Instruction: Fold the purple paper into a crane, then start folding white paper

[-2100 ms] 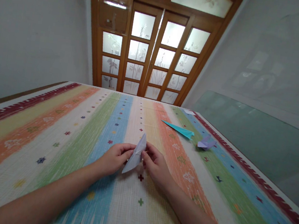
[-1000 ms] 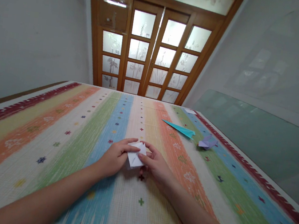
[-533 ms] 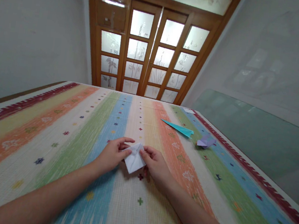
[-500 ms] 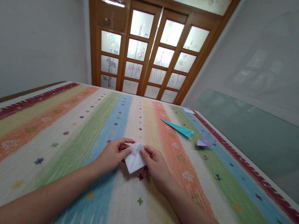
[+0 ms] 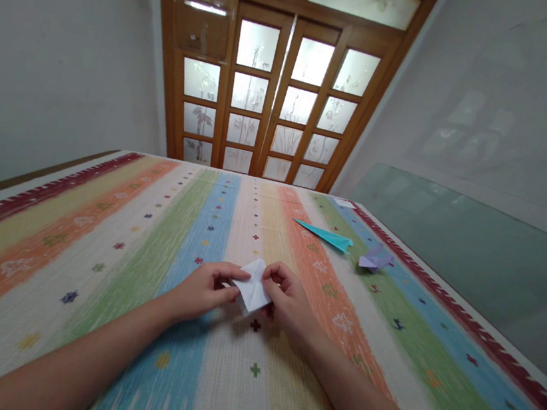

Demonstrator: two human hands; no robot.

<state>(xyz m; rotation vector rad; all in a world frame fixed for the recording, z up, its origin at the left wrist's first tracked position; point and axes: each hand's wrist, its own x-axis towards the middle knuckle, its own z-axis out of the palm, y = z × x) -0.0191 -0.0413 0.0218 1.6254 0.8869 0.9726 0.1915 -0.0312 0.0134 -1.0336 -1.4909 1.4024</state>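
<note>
A small folded piece of white paper (image 5: pixel 254 291) is held just above the striped cloth, one corner pointing toward me. My left hand (image 5: pixel 207 287) pinches its left edge, index finger along the top and thumb below. My right hand (image 5: pixel 286 295) grips the right side, with thumb and bent index finger close to the upper right corner. The other fingers of both hands are partly hidden beneath or behind the paper.
A turquoise paper plane (image 5: pixel 324 234) lies on the tablecloth (image 5: pixel 142 282) to the right, beyond my hands. Beside it is a purple folded paper piece (image 5: pixel 376 258). Wooden glazed doors (image 5: pixel 273 91) stand past the table's far edge.
The white paper has shifted slightly right and turned a little. My left index finger now lies straighter over its upper left edge, and my right fingers have moved up toward its top corner.
</note>
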